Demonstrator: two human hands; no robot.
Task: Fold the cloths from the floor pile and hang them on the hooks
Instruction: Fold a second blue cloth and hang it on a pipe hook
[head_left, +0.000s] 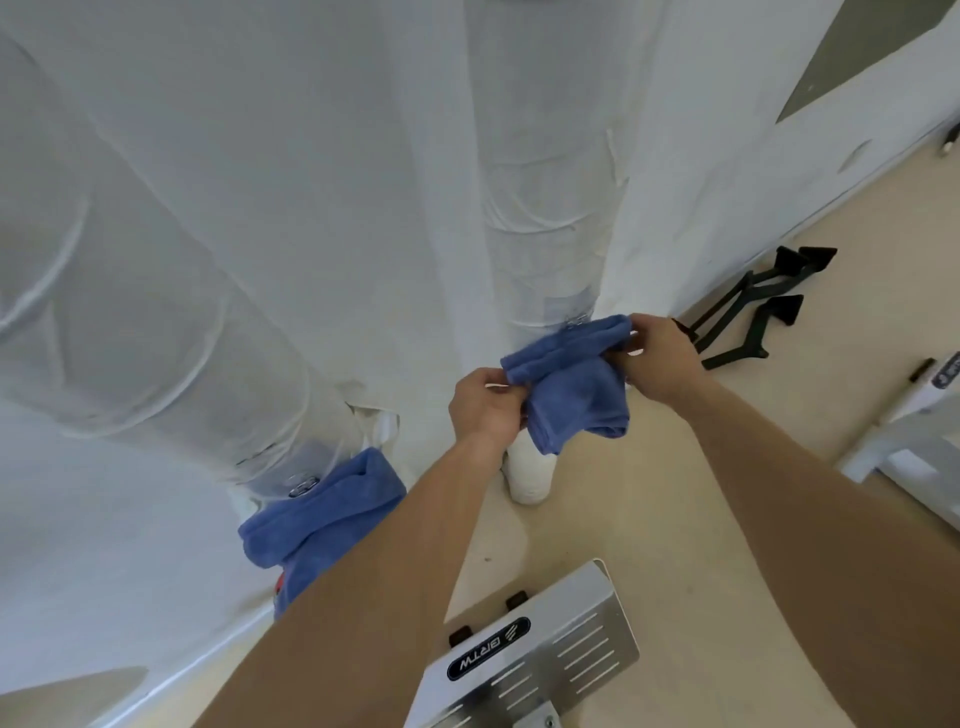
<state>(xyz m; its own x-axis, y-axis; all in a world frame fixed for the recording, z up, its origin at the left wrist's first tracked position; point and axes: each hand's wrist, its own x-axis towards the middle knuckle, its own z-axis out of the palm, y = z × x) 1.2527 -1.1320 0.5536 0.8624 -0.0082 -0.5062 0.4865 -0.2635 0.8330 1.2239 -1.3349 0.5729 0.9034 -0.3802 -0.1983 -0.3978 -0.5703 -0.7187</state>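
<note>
A folded blue cloth (571, 379) is held up against the white covered wall, its top edge right at a small metal hook (577, 321). My left hand (485, 405) pinches the cloth's lower left corner. My right hand (657, 353) grips its upper right end beside the hook. Lower left, a second blue cloth (322, 514) hangs folded on another metal hook (304, 486). The floor pile is out of view.
White plastic sheeting (260, 208) covers the wall. A white roll (530, 473) stands on the beige floor below the held cloth. Black brackets (753, 312) lie on the floor at right. A metal plate with a logo (535, 654) sits bottom centre, and white equipment (914, 436) at the right edge.
</note>
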